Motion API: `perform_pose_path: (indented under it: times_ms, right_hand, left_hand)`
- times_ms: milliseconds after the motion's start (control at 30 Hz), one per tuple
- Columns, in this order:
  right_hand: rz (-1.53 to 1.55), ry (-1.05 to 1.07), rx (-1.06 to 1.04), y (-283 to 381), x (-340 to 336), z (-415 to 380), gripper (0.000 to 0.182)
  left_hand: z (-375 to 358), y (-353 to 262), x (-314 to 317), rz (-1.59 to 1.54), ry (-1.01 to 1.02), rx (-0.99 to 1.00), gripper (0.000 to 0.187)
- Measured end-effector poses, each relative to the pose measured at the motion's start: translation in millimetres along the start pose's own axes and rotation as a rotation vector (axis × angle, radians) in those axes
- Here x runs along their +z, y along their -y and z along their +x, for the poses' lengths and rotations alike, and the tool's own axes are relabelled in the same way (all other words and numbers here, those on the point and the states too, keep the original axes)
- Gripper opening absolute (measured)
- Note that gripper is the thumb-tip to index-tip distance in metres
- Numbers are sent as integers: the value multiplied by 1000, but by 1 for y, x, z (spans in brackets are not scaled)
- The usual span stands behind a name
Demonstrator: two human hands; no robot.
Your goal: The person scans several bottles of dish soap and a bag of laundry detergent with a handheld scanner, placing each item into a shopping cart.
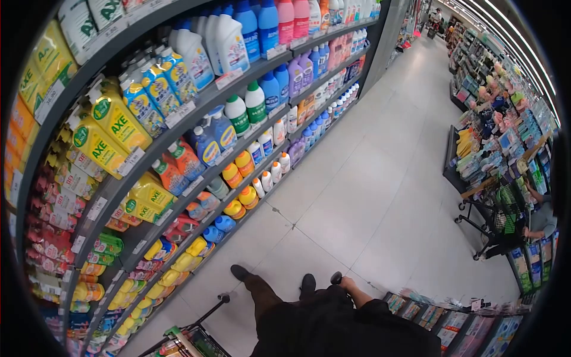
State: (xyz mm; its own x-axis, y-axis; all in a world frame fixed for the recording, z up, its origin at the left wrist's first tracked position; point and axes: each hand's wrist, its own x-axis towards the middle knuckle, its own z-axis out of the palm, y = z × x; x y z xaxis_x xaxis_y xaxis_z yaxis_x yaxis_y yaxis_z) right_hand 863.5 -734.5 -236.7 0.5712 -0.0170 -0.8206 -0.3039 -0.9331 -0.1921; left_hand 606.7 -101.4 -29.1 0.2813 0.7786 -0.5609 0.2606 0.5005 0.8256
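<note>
"AXE" stands in green on the yellow bottles (113, 128) on the left shelves, and again on the yellow refill pouches (146, 199) lower down. The white packs (101, 12) on the top shelf show "AX". Other labels are too small to read.

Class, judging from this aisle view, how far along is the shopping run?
Done: the cart at the bottom edge seems to carry something, too cropped to identify. In hand: the right hand reaches a black handle; its grip is unclear. Remaining: no hand touches the detergent shelves alongside.

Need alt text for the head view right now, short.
A supermarket aisle seen from above: a person in dark clothes stands on the pale tiled floor beside a trolley. Shelves of detergent bottles fill the left; another shopper's trolley stands right.
</note>
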Motion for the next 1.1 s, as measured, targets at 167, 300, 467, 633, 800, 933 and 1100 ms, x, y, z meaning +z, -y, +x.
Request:
perform_pose_path:
  times_ms: [167,300,467,633,800,933,1100]
  right_hand:
    - [0,69,57,-55,-8,-12,57]
    - [-13,106,81,-66,-1,-12,48]
    - [-43,-65,-159,-69,25,27,54]
    - [-34,37,-154,-20,-11,47,52]
    - [-90,-27,-194,47,-52,59,57]
    - [-142,-15,-221,103,-80,68,49]
    - [-179,15,-259,166,-96,73,45]
  left_hand:
    - [-48,28,3,8,9,-31,33]
    - [-77,32,-11,18,0,-47,34]
    - [-118,48,-22,-14,-29,-88,35]
    - [-148,63,-48,-69,-79,-115,35]
    - [-161,84,-56,-126,-96,-156,36]
    - [-160,101,-64,-165,-100,-187,37]
    - [-165,119,-85,-194,-111,-236,38]
